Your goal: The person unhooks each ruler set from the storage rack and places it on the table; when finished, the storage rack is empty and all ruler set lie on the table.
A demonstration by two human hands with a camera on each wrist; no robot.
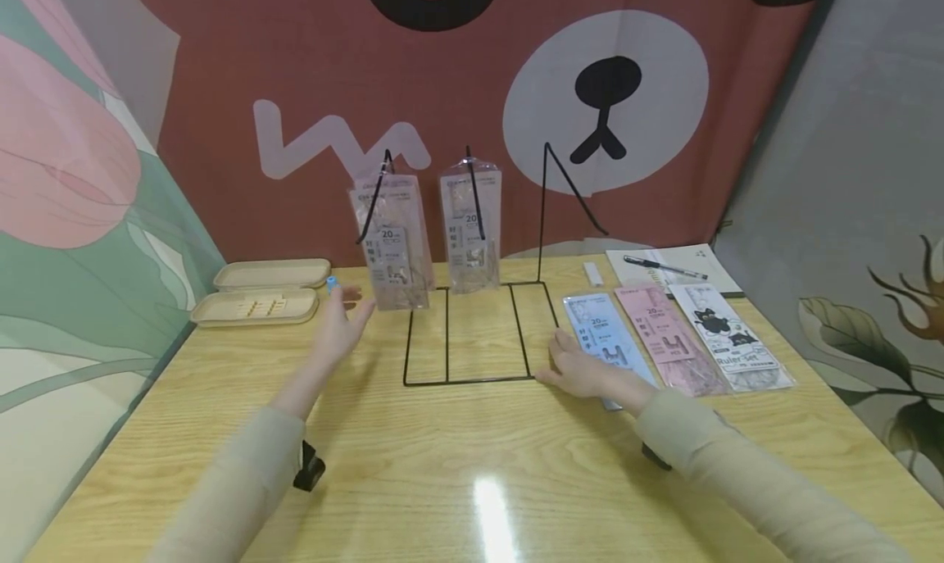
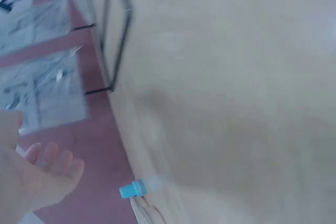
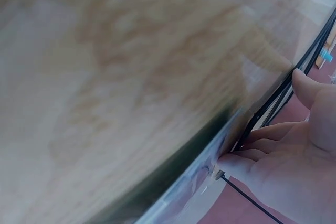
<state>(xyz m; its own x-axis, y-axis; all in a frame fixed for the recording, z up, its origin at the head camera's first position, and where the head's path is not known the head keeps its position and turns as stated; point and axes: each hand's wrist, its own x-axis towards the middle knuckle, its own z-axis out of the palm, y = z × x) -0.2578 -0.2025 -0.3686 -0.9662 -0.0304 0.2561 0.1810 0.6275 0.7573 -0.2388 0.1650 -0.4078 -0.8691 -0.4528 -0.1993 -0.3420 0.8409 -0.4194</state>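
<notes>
Right hand (image 1: 583, 372): lying on the table with fingers loosely bent, fingertips on the near left edge of the blue ruler pack (image 1: 609, 342); can't tell if it's actually pinching it or just touching
Left hand (image 1: 335, 327): up off the table, palm open, fingers straight, holding nothing
Blue ruler pack: flat, long clear sleeve with a blue card inside, "20" printed near the top; it runs away from the right hand's fingers
Just past it: pink ruler pack (image 1: 671, 338) and a black-and-white one marked "Ruler Set" (image 1: 730, 338), side by side further right
Wire rack (image 1: 472, 333): black frame, its base corner right beside the right hand's fingers, between the two hands
Hanging packs (image 1: 431, 231): two clear ones on the rack's hooks, the nearer one just ahead of the left hand
Left side: tiny blue cap (image 1: 332, 283), then beige cases (image 1: 261, 292)
Back right: notebook with pen (image 1: 667, 266)
Table (image 1: 472, 465): light wood, glare spot up front
</notes>
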